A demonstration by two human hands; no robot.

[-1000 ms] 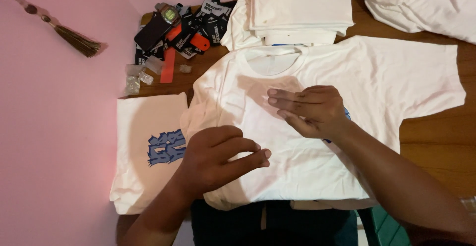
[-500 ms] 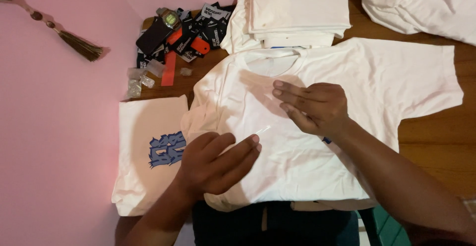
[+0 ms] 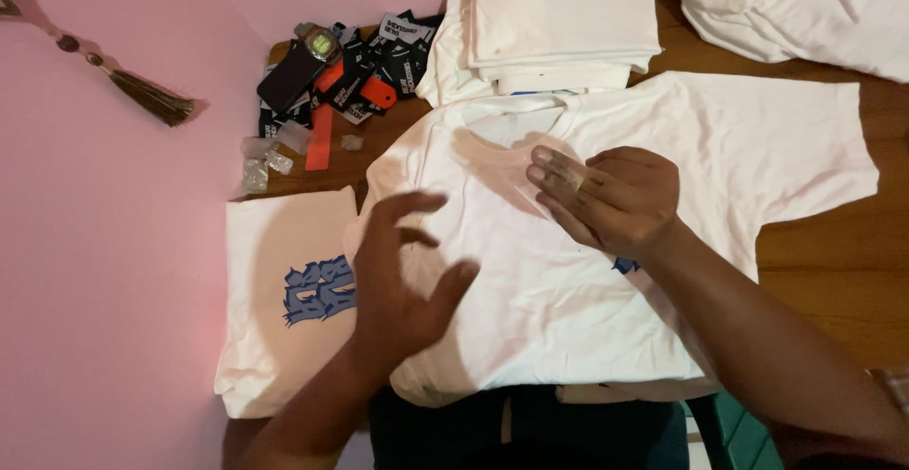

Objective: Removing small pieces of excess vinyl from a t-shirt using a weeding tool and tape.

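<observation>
White t-shirt (image 3: 568,281) lies under both hands: left (image 3: 402,281) spread, right (image 3: 611,195) pressed flat.

One white T-shirt (image 3: 568,271) lies spread flat, one folded printed shirt (image 3: 284,300) beside it, one stack of folded shirts (image 3: 559,16), one crumpled shirt (image 3: 805,6), two hands.
</observation>
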